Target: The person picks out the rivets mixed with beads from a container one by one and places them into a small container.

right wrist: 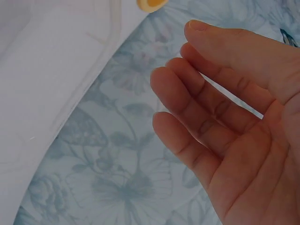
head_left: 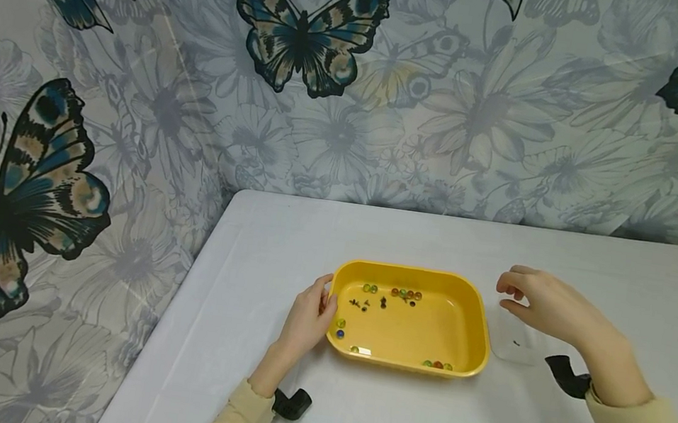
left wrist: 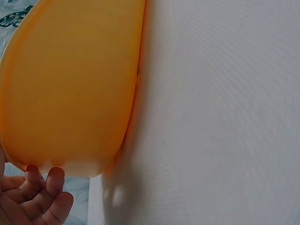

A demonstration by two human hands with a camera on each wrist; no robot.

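Observation:
A yellow plastic tray [head_left: 413, 328] lies on the table. My left hand [head_left: 307, 316] grips its left end, with curled fingers against the outer wall in the left wrist view; the thumb is mostly hidden there. Glass marbles, among them a blue marble [head_left: 340, 334] and a red marble [head_left: 437, 365], lie along the tray's sides. Several small dark pieces [head_left: 355, 303], too small to identify, sit among them. My right hand [head_left: 548, 307] hovers over a clear shallow container [head_left: 513, 354], its fingers loosely bent with nothing between them. One tiny dark piece [head_left: 517, 343] shows in that container.
A white cloth covers the table [head_left: 401, 420]. Behind it and to the left hangs a fabric backdrop [head_left: 347, 148] with butterflies and flowers. A black wrist camera [head_left: 291, 404] sits on the left wrist, another black camera [head_left: 568, 376] on the right.

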